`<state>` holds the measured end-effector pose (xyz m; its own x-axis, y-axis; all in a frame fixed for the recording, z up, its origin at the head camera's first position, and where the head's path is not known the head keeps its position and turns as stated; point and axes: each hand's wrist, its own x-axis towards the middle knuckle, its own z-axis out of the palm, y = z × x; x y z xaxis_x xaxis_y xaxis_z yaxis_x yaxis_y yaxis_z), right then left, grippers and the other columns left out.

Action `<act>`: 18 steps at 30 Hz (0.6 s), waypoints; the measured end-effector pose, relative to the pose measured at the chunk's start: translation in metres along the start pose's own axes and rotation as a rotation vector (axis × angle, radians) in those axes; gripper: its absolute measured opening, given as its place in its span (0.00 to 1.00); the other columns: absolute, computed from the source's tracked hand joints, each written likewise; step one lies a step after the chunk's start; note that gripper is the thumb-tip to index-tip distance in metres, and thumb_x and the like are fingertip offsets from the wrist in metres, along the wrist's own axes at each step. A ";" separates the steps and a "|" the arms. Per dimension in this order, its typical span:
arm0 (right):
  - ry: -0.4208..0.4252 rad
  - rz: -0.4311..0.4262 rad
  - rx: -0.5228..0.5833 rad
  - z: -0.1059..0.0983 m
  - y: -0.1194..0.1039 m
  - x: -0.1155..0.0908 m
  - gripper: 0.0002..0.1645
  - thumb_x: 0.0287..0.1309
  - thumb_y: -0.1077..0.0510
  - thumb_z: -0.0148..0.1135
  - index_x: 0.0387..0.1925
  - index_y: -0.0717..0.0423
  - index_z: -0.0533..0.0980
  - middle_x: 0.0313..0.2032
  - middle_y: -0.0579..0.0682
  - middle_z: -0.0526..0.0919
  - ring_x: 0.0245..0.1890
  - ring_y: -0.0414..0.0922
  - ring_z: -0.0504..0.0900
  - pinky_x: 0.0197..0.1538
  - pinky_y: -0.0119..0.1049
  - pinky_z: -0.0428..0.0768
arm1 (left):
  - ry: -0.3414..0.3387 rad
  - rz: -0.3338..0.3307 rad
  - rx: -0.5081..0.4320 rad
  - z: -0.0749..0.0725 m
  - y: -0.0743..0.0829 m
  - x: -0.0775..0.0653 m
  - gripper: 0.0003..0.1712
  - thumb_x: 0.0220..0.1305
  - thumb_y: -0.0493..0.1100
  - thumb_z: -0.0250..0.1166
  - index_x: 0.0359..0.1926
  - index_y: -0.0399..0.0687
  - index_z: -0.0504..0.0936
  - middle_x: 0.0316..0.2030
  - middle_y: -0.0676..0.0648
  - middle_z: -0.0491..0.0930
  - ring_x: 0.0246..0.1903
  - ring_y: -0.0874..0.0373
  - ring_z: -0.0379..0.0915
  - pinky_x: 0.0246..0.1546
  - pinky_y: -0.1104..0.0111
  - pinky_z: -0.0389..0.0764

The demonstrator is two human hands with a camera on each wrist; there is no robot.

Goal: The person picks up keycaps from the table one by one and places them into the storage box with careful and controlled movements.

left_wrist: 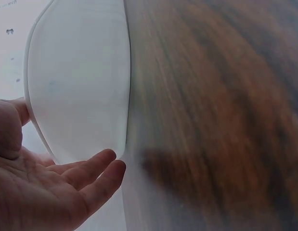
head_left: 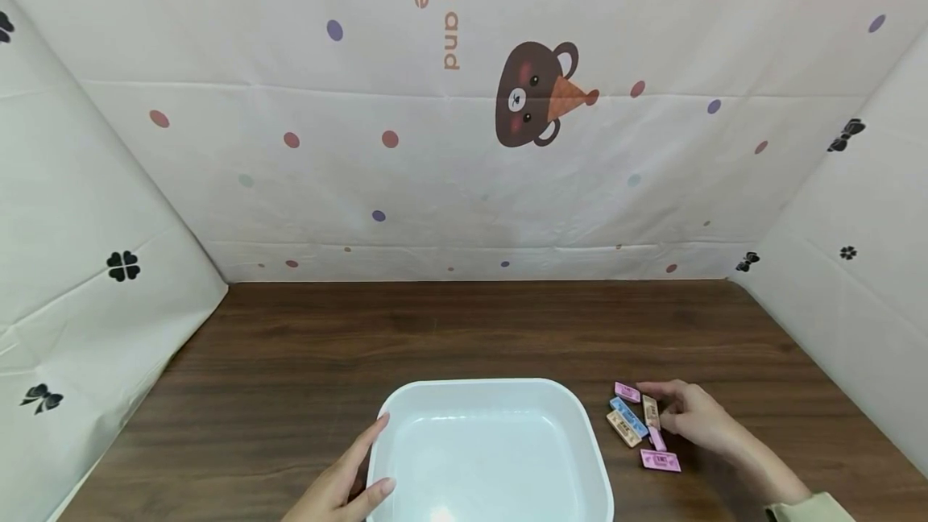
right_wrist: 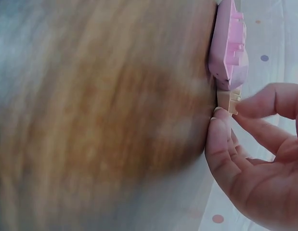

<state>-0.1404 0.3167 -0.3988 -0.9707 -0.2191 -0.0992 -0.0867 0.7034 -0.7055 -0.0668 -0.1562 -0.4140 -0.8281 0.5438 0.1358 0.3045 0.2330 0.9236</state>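
Note:
My left hand holds the left rim of a white rectangular tray, thumb over the edge. In the left wrist view, the fingers lie along the tray's outer wall. To the right of the tray, my right hand has its thumb and fingers around a small beige plastic piece with dark print. The right wrist view shows the fingertips at that beige piece, beside a pink piece. Around it lie a blue piece, another beige piece and pink pieces.
All this is on a dark wood-grain table. A white printed sheet stands behind it, with white side sheets at left and right. One more pink piece lies at the back of the cluster.

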 end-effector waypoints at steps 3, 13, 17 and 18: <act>0.012 0.014 -0.060 -0.001 0.000 0.001 0.27 0.41 0.68 0.63 0.48 0.69 0.74 0.34 0.55 0.76 0.19 0.36 0.68 0.22 0.30 0.66 | -0.004 -0.009 -0.003 0.000 0.000 0.000 0.36 0.67 0.38 0.51 0.67 0.29 0.42 0.50 0.24 0.64 0.40 0.67 0.73 0.31 0.71 0.78; 0.056 0.071 -0.174 -0.004 0.003 0.000 0.20 0.43 0.55 0.69 0.38 0.63 0.78 0.27 0.47 0.74 0.24 0.35 0.69 0.27 0.30 0.67 | 0.000 0.020 0.011 0.000 -0.001 0.000 0.35 0.67 0.36 0.51 0.66 0.27 0.42 0.48 0.25 0.66 0.39 0.67 0.73 0.31 0.71 0.79; 0.016 0.043 -0.145 -0.006 0.005 0.000 0.23 0.42 0.55 0.69 0.42 0.62 0.77 0.28 0.48 0.71 0.24 0.35 0.67 0.26 0.30 0.66 | -0.003 0.017 0.008 0.000 -0.001 0.000 0.35 0.67 0.36 0.51 0.66 0.28 0.42 0.48 0.25 0.65 0.40 0.66 0.74 0.32 0.71 0.78; -0.002 0.024 -0.127 -0.007 0.007 -0.001 0.24 0.42 0.57 0.69 0.43 0.63 0.76 0.28 0.49 0.71 0.23 0.35 0.67 0.25 0.30 0.66 | -0.004 0.014 0.007 0.000 0.000 0.001 0.35 0.67 0.36 0.51 0.66 0.29 0.42 0.49 0.25 0.65 0.40 0.66 0.73 0.32 0.71 0.78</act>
<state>-0.1420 0.3265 -0.3981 -0.9724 -0.2023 -0.1165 -0.0911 0.7883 -0.6085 -0.0677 -0.1562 -0.4142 -0.8219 0.5502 0.1476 0.3195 0.2307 0.9191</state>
